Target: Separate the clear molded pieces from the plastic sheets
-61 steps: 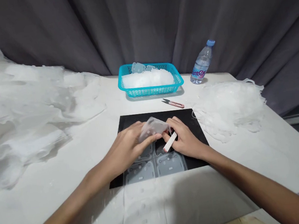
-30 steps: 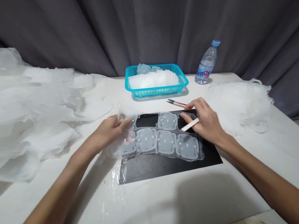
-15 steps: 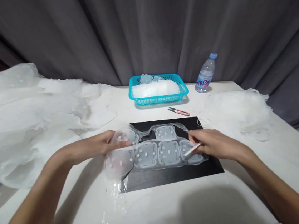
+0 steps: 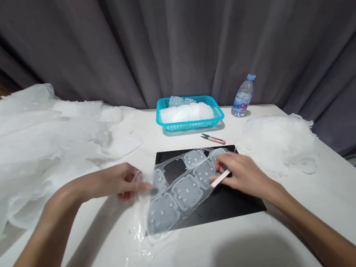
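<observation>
A: Where's the translucent sheet (image 4: 187, 192) now?

B: Centre of the frame, slanting across the black mat (image 4: 240, 201) and spilling past its left edge onto the white tabletop (image 4: 180, 262). One square opening in its upper row shows the mat through it.

A: And each grip?

B: The right hand (image 4: 236, 170) has its fingers closed round a pale stick (image 4: 221, 178), over the sheet's right end. The left hand (image 4: 130, 184) is partly curled, its thumb at the sheet's left edge; blur there, so I can't tell whether it pinches.

A: How much room around them?

B: White surface runs from the mat's near edge to the bottom of the frame, under a shadow. A white heap (image 4: 37, 141) crowds the left side, and a smaller pile (image 4: 277, 143) sits just beyond the mat's upper right corner. Pink-handled snips (image 4: 213, 139) lie between mat and teal basket (image 4: 191, 126).

A: Any writing?

B: The bottle (image 4: 242, 96), upper right: purple letters, roughly "ante", the rest unclear.
</observation>
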The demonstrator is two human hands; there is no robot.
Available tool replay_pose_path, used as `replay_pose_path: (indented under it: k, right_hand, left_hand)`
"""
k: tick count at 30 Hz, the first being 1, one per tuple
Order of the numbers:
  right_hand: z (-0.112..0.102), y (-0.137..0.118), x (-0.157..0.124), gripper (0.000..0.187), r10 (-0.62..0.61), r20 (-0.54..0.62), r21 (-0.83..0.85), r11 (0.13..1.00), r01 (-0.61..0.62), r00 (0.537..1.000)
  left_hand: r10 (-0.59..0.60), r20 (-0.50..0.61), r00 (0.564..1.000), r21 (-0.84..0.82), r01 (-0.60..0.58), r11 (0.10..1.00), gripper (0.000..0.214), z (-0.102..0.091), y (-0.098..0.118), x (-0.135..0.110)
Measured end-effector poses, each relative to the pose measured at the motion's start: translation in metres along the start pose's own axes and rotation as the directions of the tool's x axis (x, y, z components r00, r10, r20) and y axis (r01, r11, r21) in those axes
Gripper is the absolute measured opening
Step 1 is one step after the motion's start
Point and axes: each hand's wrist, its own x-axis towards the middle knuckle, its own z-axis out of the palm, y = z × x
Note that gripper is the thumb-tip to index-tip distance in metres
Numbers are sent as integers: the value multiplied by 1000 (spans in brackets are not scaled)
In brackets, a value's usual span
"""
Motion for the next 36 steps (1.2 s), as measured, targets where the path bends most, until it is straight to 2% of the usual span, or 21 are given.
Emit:
replay_pose_path:
  k: [1, 2, 3, 4, 5, 6, 7, 9, 11, 16, 21, 24, 27, 29, 32, 34, 36]
  right_hand:
    - [2, -4, -2, 31, -24, 21, -23, 999, 25, 999]
    - [4, -7, -3, 30, -49, 42, -37, 998, 50, 998]
    - [5, -8, -4, 27, -70, 65, -39, 997, 73, 995]
    - [6, -8, -4, 24, -88, 90, -33, 995, 91, 992]
    - [6, -7, -4, 20, -102, 120, -20, 994, 105, 987]
    - [6, -6, -4, 17, -115, 149, -3, 993, 117, 982]
    - [5, -4, -3, 15, -129, 175, 11, 992, 130, 976]
    - [2, -3, -3, 15, -166, 217, 26, 986, 164, 962]
    - [2, -5, -3, 16, -209, 233, 15, 977, 212, 950]
    - [10, 1, -1, 22, -248, 180, -99, 958, 268, 952]
    - [5, 21, 7, 13, -135, 69, -122, 982, 143, 988]
    - [1, 10, 3, 16, -98, 133, -6, 995, 99, 986]
    - [8, -12, -6, 17, -240, 263, 211, 959, 188, 934]
    - [16, -23, -12, 26, -315, 264, 272, 931, 243, 912]
    - [28, -30, -17, 20, -409, 286, 289, 899, 329, 866]
    - [32, -30, -17, 12, -428, 302, 272, 895, 354, 852]
    - [31, -29, -15, 15, -427, 299, 252, 898, 361, 853]
  left_hand:
    - [51, -221, 974, 98, -30, 995, 44, 1, 2, 4]
    - [138, -417, 898, 196, -60, 979, 42, 3, 5, 9]
    - [235, -545, 805, 278, -91, 956, 43, 8, 10, 15]
    - [346, -590, 730, 340, -164, 926, 46, 15, 15, 22]
    - [454, -516, 727, 368, -291, 883, 45, 23, 21, 29]
    - [547, -393, 739, 376, -414, 829, 45, 33, 26, 36]
    - [609, -286, 740, 387, -492, 780, 49, 44, 31, 42]
    - [629, -169, 758, 410, -527, 745, 64, 64, 35, 53]
    - [619, -141, 773, 440, -511, 738, 67, 80, 36, 58]
    - [598, -270, 755, 535, -399, 745, 67, 100, 38, 58]
    - [566, -412, 714, 602, -253, 758, 67, 122, 48, 56]
    - [510, -544, 667, 602, -113, 790, 69, 144, 52, 57]
    - [434, -653, 621, 586, 50, 809, 72, 164, 55, 57]
    - [406, -685, 605, 577, 111, 809, 75, 172, 56, 56]
    - [391, -686, 613, 569, 119, 813, 75, 171, 56, 53]
    - [439, -642, 629, 594, 46, 803, 66, 161, 55, 52]
    - [532, -567, 628, 634, -78, 769, 53, 143, 51, 53]
